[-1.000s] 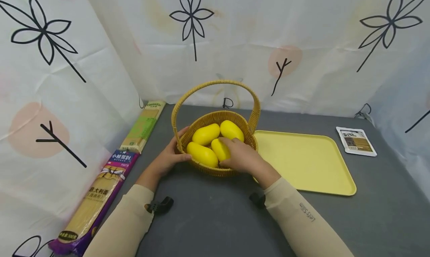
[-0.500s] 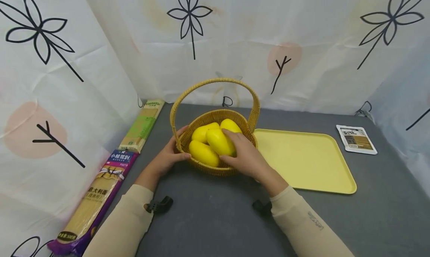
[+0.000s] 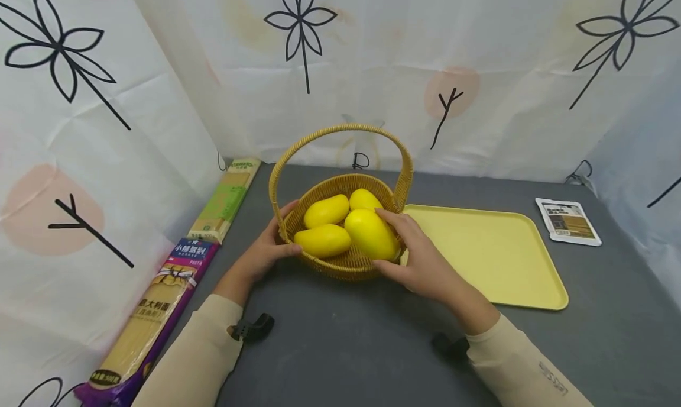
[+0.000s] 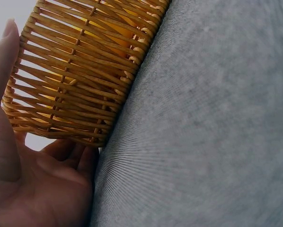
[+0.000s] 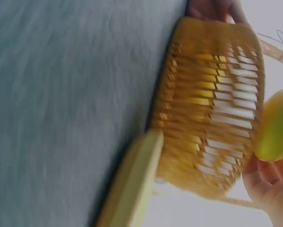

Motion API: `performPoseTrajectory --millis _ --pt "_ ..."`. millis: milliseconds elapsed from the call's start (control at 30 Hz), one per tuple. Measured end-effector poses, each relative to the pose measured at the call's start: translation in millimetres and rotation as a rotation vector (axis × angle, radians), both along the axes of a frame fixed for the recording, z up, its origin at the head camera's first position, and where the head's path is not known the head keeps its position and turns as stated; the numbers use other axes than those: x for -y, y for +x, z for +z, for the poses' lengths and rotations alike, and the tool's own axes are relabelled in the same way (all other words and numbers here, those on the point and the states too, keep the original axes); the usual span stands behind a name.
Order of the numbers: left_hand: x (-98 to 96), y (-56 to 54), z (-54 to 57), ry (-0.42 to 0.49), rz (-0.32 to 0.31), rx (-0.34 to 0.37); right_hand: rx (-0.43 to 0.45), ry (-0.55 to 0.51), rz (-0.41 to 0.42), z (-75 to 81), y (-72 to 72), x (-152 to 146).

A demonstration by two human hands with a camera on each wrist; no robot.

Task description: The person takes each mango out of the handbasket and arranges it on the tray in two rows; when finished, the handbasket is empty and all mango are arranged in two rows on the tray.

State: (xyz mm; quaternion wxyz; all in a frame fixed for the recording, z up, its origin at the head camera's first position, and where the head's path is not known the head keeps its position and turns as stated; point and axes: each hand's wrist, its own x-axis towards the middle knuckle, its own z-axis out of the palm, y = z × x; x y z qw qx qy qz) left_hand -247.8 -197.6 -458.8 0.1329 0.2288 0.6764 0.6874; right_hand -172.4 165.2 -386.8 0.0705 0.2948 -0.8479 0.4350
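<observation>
A woven basket [image 3: 332, 269] with a tall arched handle stands on the grey table. My left hand [image 3: 260, 253] grips its left side, thumb at the rim; in the left wrist view the fingers [image 4: 66, 149] reach round the wickerwork. In my right hand [image 3: 422, 268] is a yellow mango [image 3: 371, 234], pinched between thumb and fingers at the basket's right side. The right wrist view has this mango [image 5: 278, 125] raised to rim level, with a greenish tint. Several other mangoes [image 3: 323, 241] lie inside the basket, one partly hidden behind the held one.
To the right, a yellow tray [image 3: 484, 256] lies close against the basket. Beyond it is a small white packet [image 3: 568, 222]. Along the left edge lie a purple pasta pack [image 3: 151, 318] and a green noodle pack [image 3: 226, 200]. A patterned curtain [image 3: 372, 58] encloses the back and sides.
My right hand has lifted a mango out from among the others and carried it rightward to the basket's right rim. The front-left mango has shifted slightly. My left hand stays on the basket.
</observation>
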Motion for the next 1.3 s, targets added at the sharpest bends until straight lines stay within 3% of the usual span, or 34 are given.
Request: performPoseTrajectory --millis 400,667,833,1000,1300 --pt "0.5 -0.9 0.8 -0.024 0.007 0.004 -0.070 -0.056 -0.120 34.1 7.1 -40" --pt "0.8 -2.8 -2.5 -0.034 0.012 0.004 -0.089 -0.173 -0.243 41.6 2.3 -62" --pt "0.2 -1.7 0.8 -0.034 0.013 0.006 -0.082 -0.221 -0.354 37.3 -6.1 -75" --pt "0.8 -2.8 0.6 -0.034 0.008 0.005 -0.005 -0.202 -0.480 24.4 -18.3 -88" --pt "1.4 -2.7 -0.8 -0.032 0.005 0.009 0.125 -0.089 -0.502 -3.6 -35.5 -103"
